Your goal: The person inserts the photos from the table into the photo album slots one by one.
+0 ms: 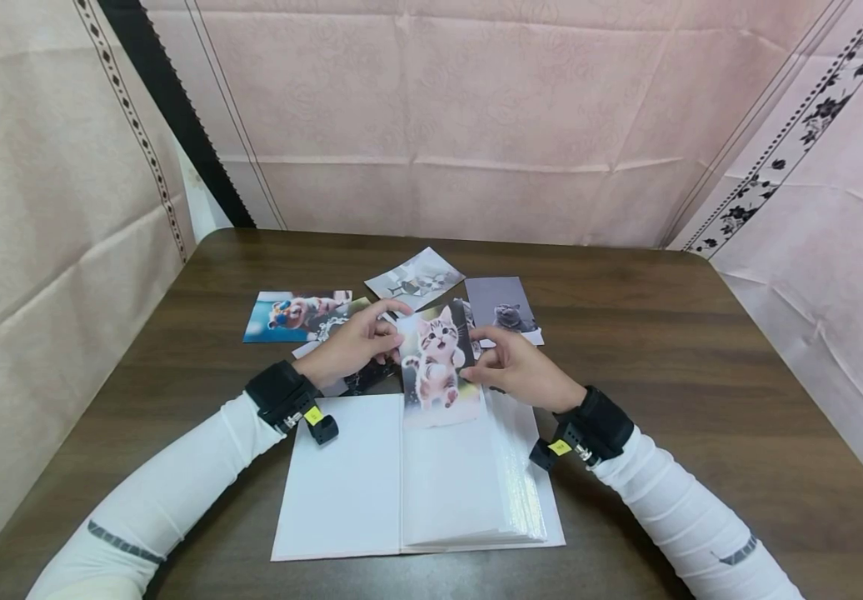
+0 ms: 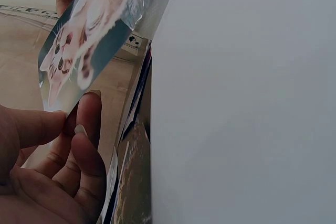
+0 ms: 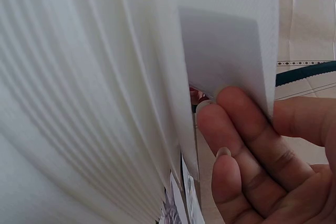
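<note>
A kitten photo [image 1: 437,354] stands over the album's upper edge, its lower part overlapping the right-hand page and looking paler there. My left hand [image 1: 356,343] pinches its upper left corner between thumb and fingers, as the left wrist view also shows. Glossy clear film covers part of the photo [image 2: 79,40] in that view. My right hand [image 1: 516,367] pinches the photo's right edge near the page top. The right wrist view has the right fingers [image 3: 236,150] against the page edge, where a grey rectangle shows through the sheet. The white album [image 1: 345,483] lies open beneath both hands.
Behind the hands lie several loose pictures: a blue one [image 1: 262,321] at left, a pale one [image 1: 420,279] at the back, a grey cat picture [image 1: 502,300] at right. Dark ones lie partly under the left hand. The brown table [image 1: 664,333] ends at patterned cloth [image 1: 506,108].
</note>
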Demonstrator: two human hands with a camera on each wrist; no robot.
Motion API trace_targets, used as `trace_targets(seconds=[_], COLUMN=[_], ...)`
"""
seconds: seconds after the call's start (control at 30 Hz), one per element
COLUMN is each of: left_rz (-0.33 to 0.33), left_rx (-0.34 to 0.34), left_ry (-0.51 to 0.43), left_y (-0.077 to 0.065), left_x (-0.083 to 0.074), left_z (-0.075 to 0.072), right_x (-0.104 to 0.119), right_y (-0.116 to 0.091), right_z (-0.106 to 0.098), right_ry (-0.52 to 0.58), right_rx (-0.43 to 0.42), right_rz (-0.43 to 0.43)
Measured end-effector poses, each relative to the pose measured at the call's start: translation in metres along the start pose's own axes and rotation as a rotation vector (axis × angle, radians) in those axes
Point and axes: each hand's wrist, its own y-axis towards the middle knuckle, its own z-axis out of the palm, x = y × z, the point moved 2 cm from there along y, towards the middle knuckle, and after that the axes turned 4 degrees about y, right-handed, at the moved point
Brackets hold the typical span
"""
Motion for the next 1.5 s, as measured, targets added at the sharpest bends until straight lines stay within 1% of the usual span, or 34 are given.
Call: trace_targets(seconds=[0.3, 0.57, 0.97, 1.2, 1.5], left_rz=[-0.008, 0.010, 0.005, 0.027, 0.025], left_rx=[0.002, 0.021, 0.033, 0.083, 0.091], left_ry=[0.030, 0.038, 0.048, 0.092, 0.087], left_y=[0.0002, 0.0004, 0.0017, 0.0000, -0.0003], left_x=[0.0010, 0.0011, 0.0015, 0.0002, 0.0004], left_z=[0.0006, 0.0005, 0.0013, 0.0048, 0.0061], right_x=[-0.0004, -0.0007, -0.0023, -0.0035, -0.0032], right_y=[0.0003, 0.0012, 0.0017, 0.0021, 0.0021], right_z=[-0.0001, -0.0005, -0.0002, -0.0004, 0.0000], right_ry=[0.007, 0.010, 0.002, 0.009, 0.011], right_rx=[0.006, 0.014, 0.010, 0.009, 0.011], right_rz=[0.001, 0.001, 0.011, 0.003, -0.004])
